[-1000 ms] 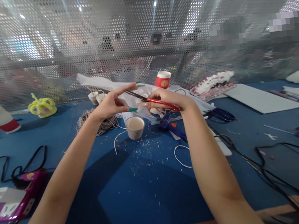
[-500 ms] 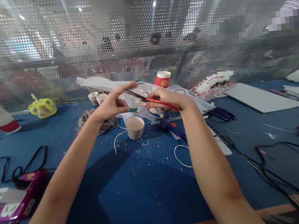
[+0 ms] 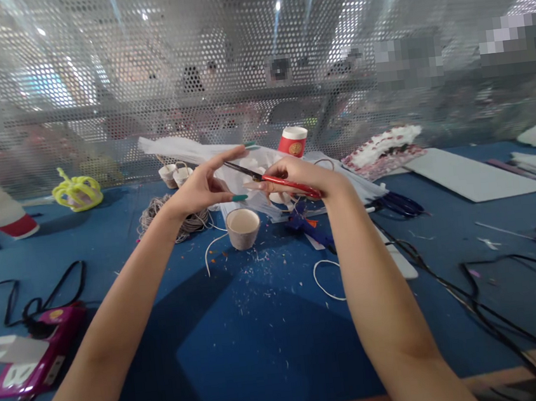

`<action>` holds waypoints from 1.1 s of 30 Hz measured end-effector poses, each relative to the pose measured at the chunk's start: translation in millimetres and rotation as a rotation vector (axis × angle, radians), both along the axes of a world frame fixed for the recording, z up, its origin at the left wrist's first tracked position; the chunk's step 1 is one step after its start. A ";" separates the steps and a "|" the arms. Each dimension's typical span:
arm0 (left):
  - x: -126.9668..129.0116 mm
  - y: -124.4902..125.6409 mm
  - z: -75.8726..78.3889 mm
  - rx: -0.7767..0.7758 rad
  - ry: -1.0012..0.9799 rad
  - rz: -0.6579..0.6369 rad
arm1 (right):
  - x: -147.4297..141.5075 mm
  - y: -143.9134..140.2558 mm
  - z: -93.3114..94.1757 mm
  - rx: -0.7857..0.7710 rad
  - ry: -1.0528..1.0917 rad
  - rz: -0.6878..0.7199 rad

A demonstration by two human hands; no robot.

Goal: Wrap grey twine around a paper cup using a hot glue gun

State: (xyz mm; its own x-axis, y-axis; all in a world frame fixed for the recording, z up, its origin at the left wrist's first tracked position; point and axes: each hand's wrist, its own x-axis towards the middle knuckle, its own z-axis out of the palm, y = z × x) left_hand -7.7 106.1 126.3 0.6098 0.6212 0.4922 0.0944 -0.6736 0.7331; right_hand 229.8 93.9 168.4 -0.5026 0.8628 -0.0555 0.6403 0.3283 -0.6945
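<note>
Right hand [image 3: 301, 178] grip wrapped round red-handled scissors [image 3: 275, 179], held mid-air above the small white paper cup [image 3: 243, 227] on the blue worktop [image 3: 262, 328]. Blades point to 10 o'clock at left hand [image 3: 200, 188], grip spread, empty. Risk: blades nick the fingertips [image 3: 239, 196].

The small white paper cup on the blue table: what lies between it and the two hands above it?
In the head view, nothing lies between the small white paper cup and the left hand or right hand, which holds red-handled scissors.

A perforated metal screen [image 3: 252, 49] stands behind the blue table [image 3: 264, 341], brightly lit.
</note>
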 end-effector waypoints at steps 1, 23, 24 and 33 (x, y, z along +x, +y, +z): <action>0.1 -0.3 0.3 0.000 0.002 0.003 | -0.3 0.2 0.1 0.005 -0.004 -0.002; -0.7 -0.5 1.2 -0.011 0.028 -0.011 | 3.4 6.7 -6.0 0.055 -0.032 0.024; -1.3 1.1 0.0 -0.007 0.028 -0.013 | 3.3 7.0 -6.1 0.065 -0.040 0.021; -0.8 2.0 -1.1 -0.026 0.024 0.007 | -5.0 4.6 -6.2 0.164 -0.065 0.000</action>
State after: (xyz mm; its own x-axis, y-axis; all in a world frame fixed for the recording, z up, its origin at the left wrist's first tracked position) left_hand -8.5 108.0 125.2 0.6167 0.6379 0.4612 0.1170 -0.6536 0.7477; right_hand 224.8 98.5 162.1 -0.5026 0.8628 0.0536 0.6822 0.4340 -0.5884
